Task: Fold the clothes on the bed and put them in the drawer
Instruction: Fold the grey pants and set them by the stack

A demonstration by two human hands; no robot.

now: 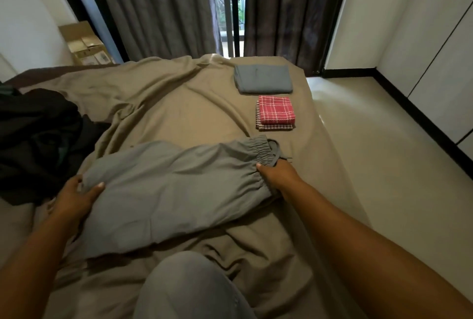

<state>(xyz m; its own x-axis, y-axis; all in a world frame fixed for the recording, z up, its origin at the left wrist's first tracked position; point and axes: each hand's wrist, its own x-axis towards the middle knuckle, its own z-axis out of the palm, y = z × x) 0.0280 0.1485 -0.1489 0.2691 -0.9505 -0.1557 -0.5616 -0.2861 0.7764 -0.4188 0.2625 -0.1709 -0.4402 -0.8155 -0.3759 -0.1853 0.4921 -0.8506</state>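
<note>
Grey drawstring trousers (pixel 174 190) lie folded lengthwise across the bed (pixel 179 113), waistband to the right. My left hand (pixel 76 197) grips their left end, thumb on top and fingers under the cloth. At the elastic waistband, my right hand (pixel 277 174) holds the fabric with its thumb over the edge. Farther back on the bed lie a folded grey garment (pixel 263 79) and a small stack of folded checked cloths (pixel 276 113), the red one on top.
A heap of dark unfolded clothes (pixel 38 144) sits at the bed's left. My knee in grey trousers (pixel 189 288) is at the near edge. Bare floor (pixel 384 152) runs along the right, with white cupboard doors (pixel 440 75) beyond. Curtains (pixel 166 11) and cardboard boxes (pixel 84 44) stand behind.
</note>
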